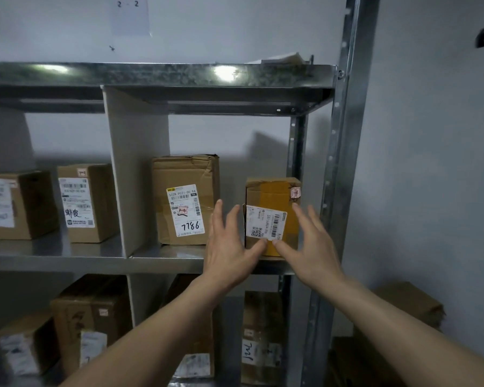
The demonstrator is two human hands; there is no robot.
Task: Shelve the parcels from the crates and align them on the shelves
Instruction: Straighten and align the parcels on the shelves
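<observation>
- Shelf (67, 252): our parcel (274, 196) stands upright at its right end, by the post (296, 152), apart from the 7786 box (185, 199).
- Left hand (229, 241) and right hand (308, 241), fingers spread, flank it; only thumbs touch its front, gripping nothing. Looks like a straight push back.

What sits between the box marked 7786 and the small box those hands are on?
No parcel: bare metal shelf, partly covered by the left hand in the head view, separates the 7786 box from the small box.
</observation>
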